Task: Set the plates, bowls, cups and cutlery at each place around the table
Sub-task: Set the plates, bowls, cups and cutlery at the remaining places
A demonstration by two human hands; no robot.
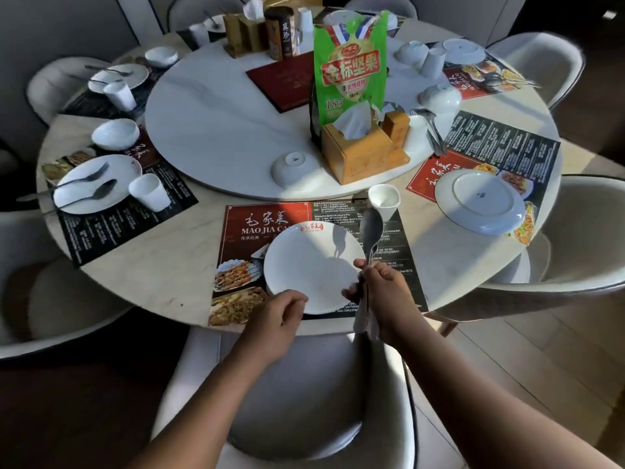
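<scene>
A white plate (304, 265) lies on the red and black placemat (243, 228) nearest me. My right hand (378, 292) grips cutlery upright over the plate's right edge; a metal spoon (371, 228) sticks up from the fist and handles hang below it. My left hand (280, 311) hovers at the plate's near rim, fingers curled, holding nothing. A white cup (384, 199) stands behind the spoon. An upturned white bowl (292, 169) rests on the turntable (216, 130). At the right place lies an upturned plate (480, 201), with loose cutlery (433, 130) beyond it.
Two places on the left hold plates with spoons, cups and bowls (98, 184). A green snack bag (350, 66), a wooden tissue box (362, 147) and a red menu (284, 82) sit on the turntable. Grey chairs ring the table; one (304, 394) is right below my arms.
</scene>
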